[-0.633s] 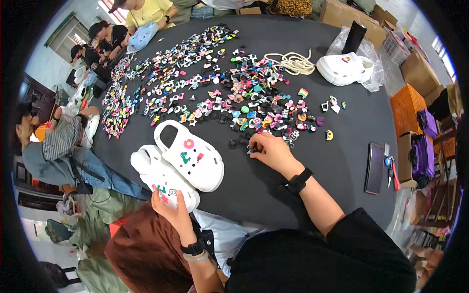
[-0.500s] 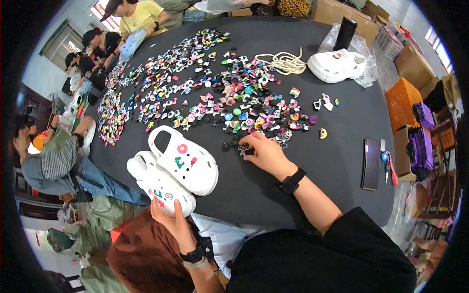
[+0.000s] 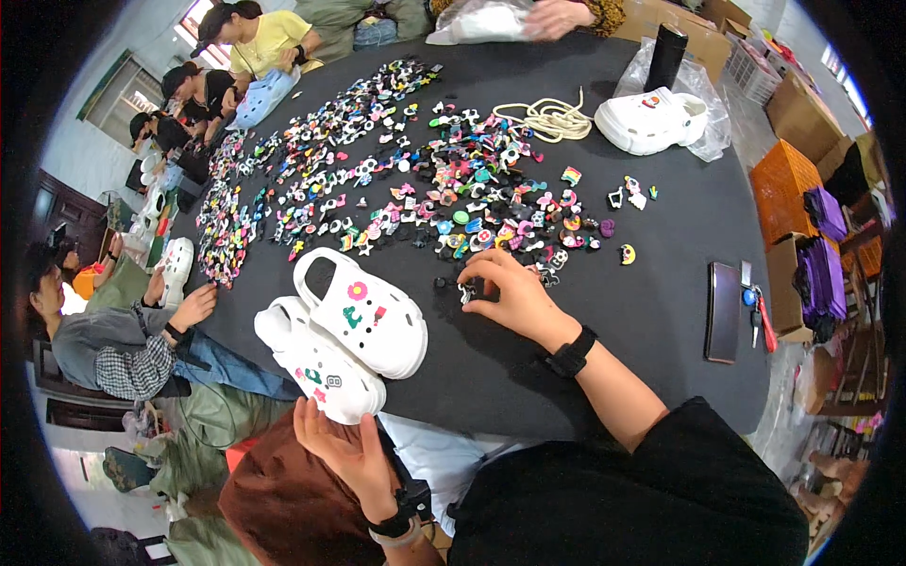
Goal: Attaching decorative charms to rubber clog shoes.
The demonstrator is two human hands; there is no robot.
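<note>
Two white clogs lie side by side on the black table in front of me. The farther clog (image 3: 392,330) carries a pink flower, a green charm and a red charm among its holes. Green, grey and pink charms sit on the nearer clog (image 3: 326,363). My left hand (image 3: 349,462) is at that clog's near end, fingers spread, holding nothing. To the right of the clogs, my right hand (image 3: 519,302) pinches a small white-and-dark shoe charm (image 3: 465,292) between thumb and fingers, at the near edge of a heap of mixed shoe charms (image 3: 472,179).
Coiled cream cord (image 3: 552,123), a black bottle (image 3: 667,58) and another white clog (image 3: 651,123) occupy the far right. A dark phone (image 3: 723,311) and keys (image 3: 761,316) lie at the right edge. Co-workers sit along the left; another person's hands (image 3: 562,19) hold a plastic-wrapped item opposite.
My left hand has drawn back slightly from the nearer clog, its fingers spreading. My right hand has lifted the charm a little. At left, a co-worker's hands and a white clog have come into clearer view.
</note>
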